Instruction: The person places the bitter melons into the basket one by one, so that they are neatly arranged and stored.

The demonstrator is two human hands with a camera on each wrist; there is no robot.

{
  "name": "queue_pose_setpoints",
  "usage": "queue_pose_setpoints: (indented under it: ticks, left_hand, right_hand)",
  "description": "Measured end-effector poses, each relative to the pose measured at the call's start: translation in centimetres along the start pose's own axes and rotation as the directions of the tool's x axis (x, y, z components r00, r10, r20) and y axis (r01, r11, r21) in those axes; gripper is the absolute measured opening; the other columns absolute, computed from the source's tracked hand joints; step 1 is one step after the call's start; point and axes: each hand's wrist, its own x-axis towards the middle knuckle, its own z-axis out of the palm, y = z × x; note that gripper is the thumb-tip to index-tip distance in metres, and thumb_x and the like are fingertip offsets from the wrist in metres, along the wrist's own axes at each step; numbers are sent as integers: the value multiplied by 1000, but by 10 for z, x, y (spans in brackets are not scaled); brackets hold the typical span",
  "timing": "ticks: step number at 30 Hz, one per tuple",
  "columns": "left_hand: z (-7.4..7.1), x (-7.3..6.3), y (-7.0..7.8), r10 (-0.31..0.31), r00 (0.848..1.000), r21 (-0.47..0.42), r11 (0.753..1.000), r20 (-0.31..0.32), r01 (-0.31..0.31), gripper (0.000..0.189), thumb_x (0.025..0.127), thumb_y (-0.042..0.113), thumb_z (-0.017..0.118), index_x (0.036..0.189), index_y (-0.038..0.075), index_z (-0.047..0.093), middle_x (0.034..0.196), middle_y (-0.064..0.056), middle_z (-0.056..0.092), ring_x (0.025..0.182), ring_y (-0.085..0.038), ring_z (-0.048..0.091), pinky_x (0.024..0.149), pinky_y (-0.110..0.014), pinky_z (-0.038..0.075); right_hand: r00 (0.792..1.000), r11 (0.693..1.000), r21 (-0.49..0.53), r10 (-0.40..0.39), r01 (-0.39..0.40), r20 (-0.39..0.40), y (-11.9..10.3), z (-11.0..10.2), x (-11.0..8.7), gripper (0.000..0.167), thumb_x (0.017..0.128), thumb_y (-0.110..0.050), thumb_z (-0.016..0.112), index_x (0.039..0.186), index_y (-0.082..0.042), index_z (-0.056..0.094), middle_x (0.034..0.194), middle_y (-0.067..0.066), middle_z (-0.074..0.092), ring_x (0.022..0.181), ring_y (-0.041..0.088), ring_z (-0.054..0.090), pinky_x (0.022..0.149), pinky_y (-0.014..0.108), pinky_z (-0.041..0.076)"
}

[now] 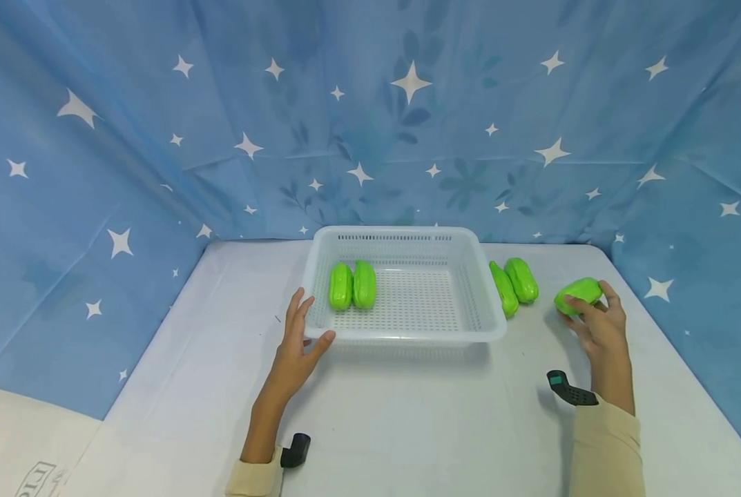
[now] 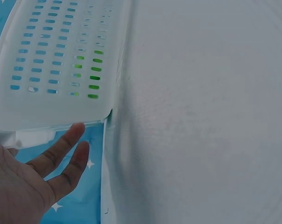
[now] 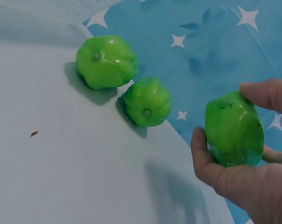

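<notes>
My right hand (image 1: 603, 328) grips a glossy green ridged vegetable (image 1: 578, 295), thumb on one side and fingers curled round the other. In the right wrist view this vegetable (image 3: 234, 129) is held above the table, a shadow lying below. My left hand (image 1: 295, 355) is at the front left corner of a white plastic basket (image 1: 407, 336), thumb at the front rim and fingers spread along the left side. The left wrist view shows two fairly straight fingers (image 2: 68, 172) beside the basket's end. Two similar green vegetables (image 1: 353, 285) lie side by side in the basket's left part.
Just right of the basket, two more green vegetables (image 1: 513, 286) lie on the white-covered table (image 1: 407, 421). A blue curtain with white stars (image 1: 407, 138) encloses the back and sides. Black wrist devices (image 1: 572, 390) sit at both sleeves.
</notes>
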Motion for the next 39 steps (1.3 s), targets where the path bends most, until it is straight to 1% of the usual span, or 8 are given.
queue_pose_setpoints:
  ticks: [2, 5, 10, 19, 22, 30, 34, 39]
  left_hand:
    - [0, 0, 0, -2, 1000, -6, 1000, 0, 2, 76, 95, 41, 61, 156, 22, 19, 164, 13, -4, 144, -34, 33, 99, -54, 49]
    - [0, 0, -1, 0, 1000, -6, 1000, 2, 0, 76, 95, 41, 60, 156, 21, 18, 164, 14, -5, 144, -35, 32, 99, -54, 49]
    - [1, -1, -4, 4, 1000, -8, 1000, 5, -4, 76, 96, 42, 60, 156, 22, 18, 164, 12, -5, 143, -33, 35, 99, -53, 49]
    - [2, -3, -3, -8, 1000, -21, 1000, -2, 8, 76, 95, 43, 61, 155, 22, 20, 164, 13, -3, 143, -33, 35, 100, -53, 49]
    - [2, -2, -3, -8, 1000, -22, 1000, -1, 8, 76, 95, 43, 61, 156, 20, 20, 164, 13, -3, 146, -33, 30, 101, -53, 48]
    - [2, -3, -2, -9, 1000, -14, 1000, -2, 9, 77, 95, 44, 61, 156, 21, 20, 164, 14, -4, 145, -34, 32, 101, -53, 49]
    - [1, -2, 0, -9, 1000, -15, 1000, -3, 9, 77, 95, 44, 61, 156, 23, 20, 164, 14, -4, 145, -32, 32, 101, -53, 48]
    - [1, -2, 0, -5, 1000, -10, 1000, -2, 5, 76, 95, 43, 61, 156, 23, 20, 164, 13, -4, 144, -32, 33, 101, -52, 49]
  right_hand:
    - [999, 998, 65, -11, 8, 43, -1, 0, 0, 102, 86, 6, 68, 153, -44, 10, 163, -5, -6, 150, 19, 10, 85, 34, 58]
    - [995, 987, 158, -35, 20, 98, -1, -1, 0, 102, 87, 14, 60, 153, -44, 9, 162, -7, -7, 148, 17, 8, 70, 29, 59]
    - [983, 953, 300, -84, 32, 161, 2, -4, 0, 99, 87, 23, 48, 152, -42, 13, 153, -11, 8, 141, 12, 13, 77, 37, 59]
    - [967, 833, 552, -159, 24, 197, 7, -4, -4, 93, 84, 27, 46, 148, -37, 27, 143, -13, 26, 134, 10, 23, 74, 46, 57]
    - [975, 839, 544, -144, 30, 168, 6, -2, -4, 88, 88, 21, 51, 148, -39, 28, 150, -14, 19, 134, 10, 22, 73, 43, 57]
    - [987, 913, 407, -99, 40, 125, 7, 1, -4, 82, 91, 10, 58, 149, -39, 25, 159, -16, 4, 134, 13, 25, 70, 36, 58]
    - [982, 897, 440, -113, 35, 153, 10, 0, -4, 78, 92, 8, 57, 147, -37, 26, 156, -14, 11, 126, 18, 37, 73, 36, 57]
    - [954, 844, 536, -156, -6, 255, 15, -4, -4, 64, 95, 9, 49, 144, -29, 35, 142, -10, 31, 112, 27, 54, 77, 41, 56]
